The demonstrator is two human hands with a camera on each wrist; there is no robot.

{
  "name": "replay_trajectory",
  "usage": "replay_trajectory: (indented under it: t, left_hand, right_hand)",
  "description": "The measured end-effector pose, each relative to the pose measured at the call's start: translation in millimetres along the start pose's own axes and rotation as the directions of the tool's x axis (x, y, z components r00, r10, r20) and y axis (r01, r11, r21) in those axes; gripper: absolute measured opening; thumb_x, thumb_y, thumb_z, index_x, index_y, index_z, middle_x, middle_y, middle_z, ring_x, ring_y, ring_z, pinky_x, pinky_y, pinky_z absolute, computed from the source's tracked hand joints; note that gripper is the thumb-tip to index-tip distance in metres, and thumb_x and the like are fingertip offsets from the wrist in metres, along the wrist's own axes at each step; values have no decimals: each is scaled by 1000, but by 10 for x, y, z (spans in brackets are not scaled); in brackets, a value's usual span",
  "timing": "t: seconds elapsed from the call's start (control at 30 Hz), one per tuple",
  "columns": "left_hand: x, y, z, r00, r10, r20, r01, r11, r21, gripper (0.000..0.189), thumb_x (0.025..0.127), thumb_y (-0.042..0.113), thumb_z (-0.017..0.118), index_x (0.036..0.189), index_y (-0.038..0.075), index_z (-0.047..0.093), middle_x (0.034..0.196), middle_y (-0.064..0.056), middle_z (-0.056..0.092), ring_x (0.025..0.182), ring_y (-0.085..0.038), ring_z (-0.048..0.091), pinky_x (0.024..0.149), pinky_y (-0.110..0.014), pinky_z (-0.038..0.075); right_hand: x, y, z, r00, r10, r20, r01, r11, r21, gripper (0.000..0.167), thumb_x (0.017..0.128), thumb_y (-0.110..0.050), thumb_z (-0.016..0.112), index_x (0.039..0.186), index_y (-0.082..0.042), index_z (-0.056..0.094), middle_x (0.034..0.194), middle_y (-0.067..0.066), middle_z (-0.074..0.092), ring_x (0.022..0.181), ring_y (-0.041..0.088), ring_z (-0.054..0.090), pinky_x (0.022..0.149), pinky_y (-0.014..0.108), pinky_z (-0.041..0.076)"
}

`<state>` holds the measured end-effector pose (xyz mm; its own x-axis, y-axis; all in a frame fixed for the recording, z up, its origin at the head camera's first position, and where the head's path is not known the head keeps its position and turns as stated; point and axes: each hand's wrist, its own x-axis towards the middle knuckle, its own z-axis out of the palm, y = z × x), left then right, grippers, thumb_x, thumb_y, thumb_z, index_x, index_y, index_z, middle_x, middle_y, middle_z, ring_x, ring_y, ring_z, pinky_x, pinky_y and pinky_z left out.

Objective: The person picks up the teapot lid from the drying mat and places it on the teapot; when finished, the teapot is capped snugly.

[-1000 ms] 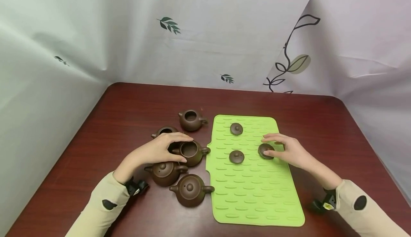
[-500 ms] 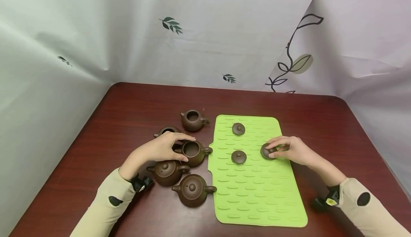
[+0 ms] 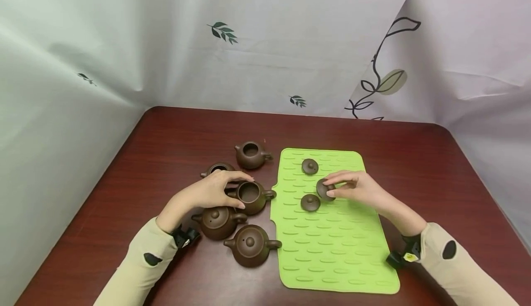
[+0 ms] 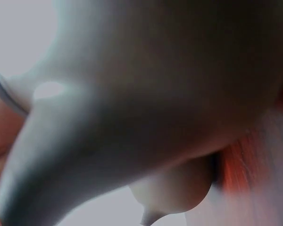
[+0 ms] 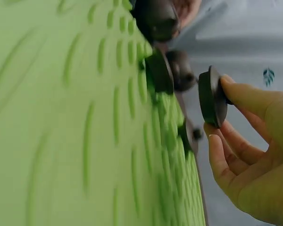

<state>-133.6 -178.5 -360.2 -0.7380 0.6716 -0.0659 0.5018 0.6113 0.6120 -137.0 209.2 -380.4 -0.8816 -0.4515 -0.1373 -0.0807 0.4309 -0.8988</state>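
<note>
My right hand (image 3: 361, 191) pinches a dark brown teapot lid (image 5: 213, 96) between thumb and fingers, raised off the green mat in the right wrist view. Two other lids, one (image 3: 310, 203) nearer and one (image 3: 309, 167) farther, lie knob up on the mat. My left hand (image 3: 207, 191) grips an uncovered brown teapot (image 3: 250, 194), thumb on its near side and fingers on its far side. The teapot's handle points right, and its opening faces up. A blurred brown teapot (image 4: 146, 94) fills most of the left wrist view.
Two teapots with lids on, one (image 3: 217, 223) and another (image 3: 250, 246), stand in front of my left hand. Two uncovered teapots, one (image 3: 251, 155) behind and one (image 3: 219, 167) partly hidden, stand beyond it. The green mat (image 3: 332, 250) lies to the right.
My right hand has closed its fingers on the lid, lifted it off the mat and carried it left. My left hand keeps its grip on the uncovered teapot.
</note>
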Motion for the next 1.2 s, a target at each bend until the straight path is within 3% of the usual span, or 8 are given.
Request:
replay_trajectory:
  t: [0.2, 0.4, 0.67, 0.9, 1.07, 1.2]
  left_hand:
    - [-4, -7, 9, 1000, 0, -10, 0, 1000, -31, 56, 76, 29, 78, 125, 14, 55, 124, -3, 59, 117, -20, 54, 94, -36, 46]
    - [22, 1, 5, 1000, 9, 0, -9, 999, -47, 55, 76, 28, 78, 124, 13, 55, 123, -4, 60, 116, -21, 55, 94, -34, 46]
    - [40, 9, 2, 1000, 14, -1, -14, 998, -54, 56, 75, 24, 79, 123, 10, 56, 123, -5, 60, 115, -20, 56, 92, -30, 47]
    - [37, 36, -19, 1000, -1, -3, 1, 1000, -3, 58, 75, 27, 80, 124, 8, 56, 122, -7, 61, 114, -21, 56, 92, -35, 47]
    - [36, 45, -25, 1000, -25, -10, 25, 999, 20, 60, 73, 28, 80, 124, 7, 57, 122, -7, 61, 112, -22, 57, 92, -38, 47]
    - [27, 42, -21, 999, -42, -8, 42, 999, 18, 61, 73, 29, 81, 124, 7, 57, 122, -7, 61, 112, -23, 57, 93, -39, 46]
  right_hand:
    - [161, -178, 229, 997, -9, 71, 3, 996, 90, 33, 80, -22, 75, 110, -9, 69, 126, 12, 58, 102, 15, 63, 78, 30, 52]
    - [338, -360, 450, 991, -44, 124, 33, 995, 92, 33, 79, -23, 75, 109, -10, 70, 123, 9, 61, 105, 21, 62, 84, 29, 51]
    - [543, -584, 704, 962, -205, 180, 207, 978, 8, 25, 81, -20, 74, 105, -12, 72, 120, 4, 63, 109, 18, 59, 83, 29, 52]
    - [691, -725, 927, 929, -317, 194, 344, 930, -128, 22, 80, -23, 75, 101, -17, 74, 114, -1, 66, 97, 9, 63, 80, 26, 53]
    - [772, -793, 1056, 889, -405, 216, 452, 854, -259, 23, 81, -26, 73, 102, -19, 74, 111, -1, 68, 93, 7, 63, 71, 28, 53]
    - [791, -829, 1111, 886, -418, 203, 462, 839, -288, 22, 82, -24, 72, 102, -17, 73, 110, 0, 68, 98, 10, 63, 72, 33, 52]
